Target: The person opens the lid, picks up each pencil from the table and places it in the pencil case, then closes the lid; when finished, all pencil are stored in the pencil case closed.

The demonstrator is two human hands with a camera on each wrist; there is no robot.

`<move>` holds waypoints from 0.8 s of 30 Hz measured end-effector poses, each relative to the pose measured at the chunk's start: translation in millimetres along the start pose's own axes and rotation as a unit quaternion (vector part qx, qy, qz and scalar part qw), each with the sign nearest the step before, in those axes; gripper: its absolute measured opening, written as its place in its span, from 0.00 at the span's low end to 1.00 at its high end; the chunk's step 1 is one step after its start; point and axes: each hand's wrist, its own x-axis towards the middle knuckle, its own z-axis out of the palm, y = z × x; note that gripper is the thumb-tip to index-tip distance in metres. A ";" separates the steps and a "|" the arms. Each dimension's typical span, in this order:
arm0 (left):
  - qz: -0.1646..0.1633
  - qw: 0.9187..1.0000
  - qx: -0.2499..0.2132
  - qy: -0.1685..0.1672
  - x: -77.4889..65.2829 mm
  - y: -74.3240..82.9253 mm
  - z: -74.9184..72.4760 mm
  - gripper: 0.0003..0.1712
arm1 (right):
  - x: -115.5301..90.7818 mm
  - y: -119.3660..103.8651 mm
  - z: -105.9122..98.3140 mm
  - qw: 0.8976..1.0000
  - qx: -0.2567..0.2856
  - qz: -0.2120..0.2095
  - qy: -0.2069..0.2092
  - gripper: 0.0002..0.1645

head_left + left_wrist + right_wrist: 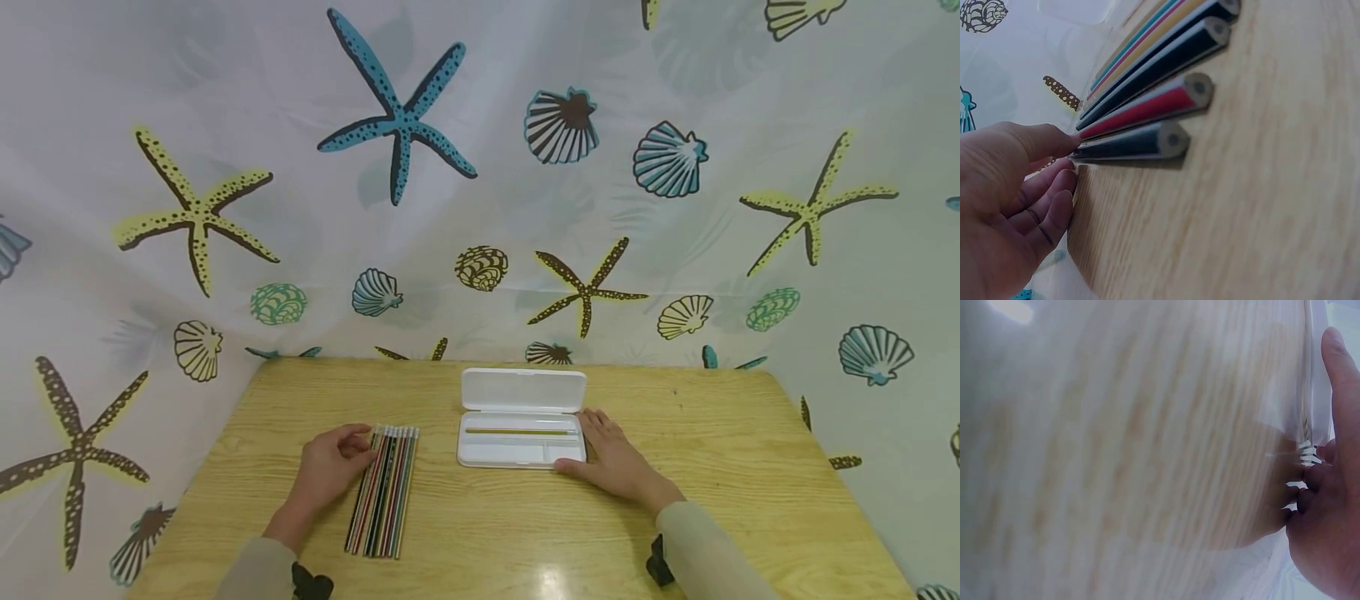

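My left hand (330,462) is at the left side of a row of several pencils (384,492) lying side by side on the wooden table. In the left wrist view, its thumb and forefinger pinch the far end of the outermost dark pencil (1132,145); a red pencil (1154,106) lies beside that one. A white pencil case (498,460) stands with its lid raised, and one yellowish pencil (517,432) lies in its long back compartment. Against the case's right side rests my right hand (618,458), fingers extended, thumb at the front right corner.
The wooden table (480,533) bears the pencils on the left and the case near its middle. A white cloth (480,208) printed with starfish and shells hangs behind the table and along both sides.
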 end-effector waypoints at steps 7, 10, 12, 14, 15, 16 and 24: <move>-0.004 1.000 0.020 0.021 0.6 2.1 2.3 0.27 | -0.6 0.7 0.3 1.000 0.002 -0.001 -0.001 0.67; 0.000 0.999 0.031 0.036 1.1 2.9 2.7 0.27 | -1.3 -0.8 -0.7 1.000 0.002 0.001 -0.002 0.67; 0.002 0.998 0.038 0.049 1.1 2.8 2.9 0.26 | -1.6 -1.7 -1.3 1.000 0.000 0.000 -0.001 0.67; 0.001 0.997 0.042 0.061 1.1 2.5 3.2 0.25 | -1.8 -2.4 -1.5 1.000 -0.001 -0.001 0.002 0.66; 0.001 0.997 0.045 0.064 1.1 2.1 3.2 0.25 | -2.0 -2.7 -1.6 1.000 -0.001 -0.003 0.003 0.66; 0.002 0.997 0.046 0.068 1.2 1.8 3.2 0.24 | -2.1 -3.0 -1.6 1.000 -0.002 -0.002 0.003 0.66; 0.011 0.995 0.040 0.086 2.7 3.1 -1.0 0.22 | -2.7 -2.4 -1.7 1.000 0.000 -0.001 -0.001 0.67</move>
